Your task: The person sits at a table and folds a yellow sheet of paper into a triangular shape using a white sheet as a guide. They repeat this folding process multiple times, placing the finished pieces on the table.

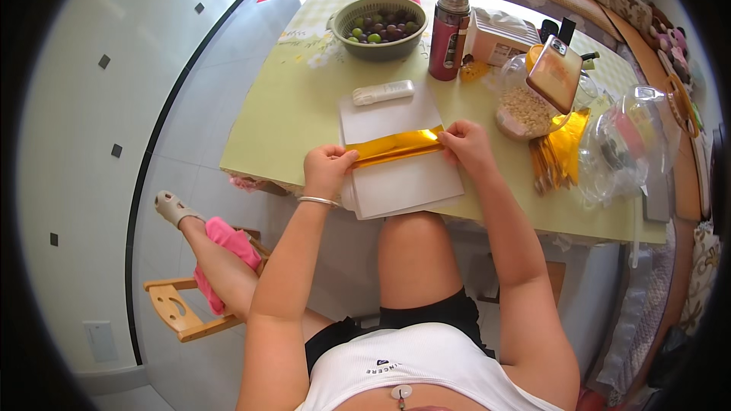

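Observation:
A shiny strip of gold foil (396,148) is stretched flat between my two hands, just over a stack of white paper (407,185) near the table's front edge. My left hand (329,169) pinches its left end between thumb and fingers. At the other end, my right hand (467,146) grips the foil's right edge the same way. Beyond the strip, a white oblong object (383,93) lies on the paper. To the right sits a bundle of gold foil pieces (560,150) beside clear plastic packaging (626,144).
Farther back stand a colander (381,52) of grapes, a red thermos (448,38) and a tissue box (499,36). A phone (555,74) leans on a clear jar (521,106) of pale pellets at right. A wooden stool (183,312) stands on the floor at left.

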Demonstrator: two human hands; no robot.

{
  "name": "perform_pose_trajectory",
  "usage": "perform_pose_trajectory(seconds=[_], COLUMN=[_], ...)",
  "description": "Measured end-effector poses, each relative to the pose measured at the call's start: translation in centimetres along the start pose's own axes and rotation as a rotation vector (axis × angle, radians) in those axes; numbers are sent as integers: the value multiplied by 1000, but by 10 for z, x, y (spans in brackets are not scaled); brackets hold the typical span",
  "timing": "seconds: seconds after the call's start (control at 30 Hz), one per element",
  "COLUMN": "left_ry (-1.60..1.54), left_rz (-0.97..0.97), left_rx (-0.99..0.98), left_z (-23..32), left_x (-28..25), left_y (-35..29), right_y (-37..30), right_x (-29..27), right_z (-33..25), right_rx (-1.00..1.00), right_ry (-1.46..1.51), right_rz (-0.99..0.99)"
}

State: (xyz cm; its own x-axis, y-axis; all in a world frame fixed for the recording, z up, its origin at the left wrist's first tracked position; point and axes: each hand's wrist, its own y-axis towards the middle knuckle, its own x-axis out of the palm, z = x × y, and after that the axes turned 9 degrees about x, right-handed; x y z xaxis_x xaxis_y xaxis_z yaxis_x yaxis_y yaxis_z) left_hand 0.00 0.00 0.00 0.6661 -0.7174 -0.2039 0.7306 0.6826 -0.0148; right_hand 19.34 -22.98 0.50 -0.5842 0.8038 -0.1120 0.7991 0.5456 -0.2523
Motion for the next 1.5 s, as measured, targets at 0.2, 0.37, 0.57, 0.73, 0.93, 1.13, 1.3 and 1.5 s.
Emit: perform_pose_trajectory(seconds=[0.2,0.37,0.57,0.73,0.93,1.13,1.3,1.5], left_ry=[297,461,727,1294,1327,1281,1205,1132], left_rz=[80,82,45,-427,-567,-581,-618,-525], left_rx=[210,309,664,1043,1002,827,659,756], left_z=[-16,0,19,29,34,26,18,36], left_x=[-2,8,13,14,17,4,-34,-25], left_y=[2,-5,-15,-12,-8,-18,-33,-29], right_y=[-5,-4,1,-20,-25,-42,-35,-26], right_x=[6,3,5,18,43,27,-11,2], right_z=[-9,-4,7,-16,-6,6,3,-26], right_rx=[-40,-59,-177,-273,-846,-611,-578,-640], right_ry=[-178,-223,-440,-831,-1297,-1215,-1177,-1398], right_rz=[50,92,204,315,34,-183,-212,-186])
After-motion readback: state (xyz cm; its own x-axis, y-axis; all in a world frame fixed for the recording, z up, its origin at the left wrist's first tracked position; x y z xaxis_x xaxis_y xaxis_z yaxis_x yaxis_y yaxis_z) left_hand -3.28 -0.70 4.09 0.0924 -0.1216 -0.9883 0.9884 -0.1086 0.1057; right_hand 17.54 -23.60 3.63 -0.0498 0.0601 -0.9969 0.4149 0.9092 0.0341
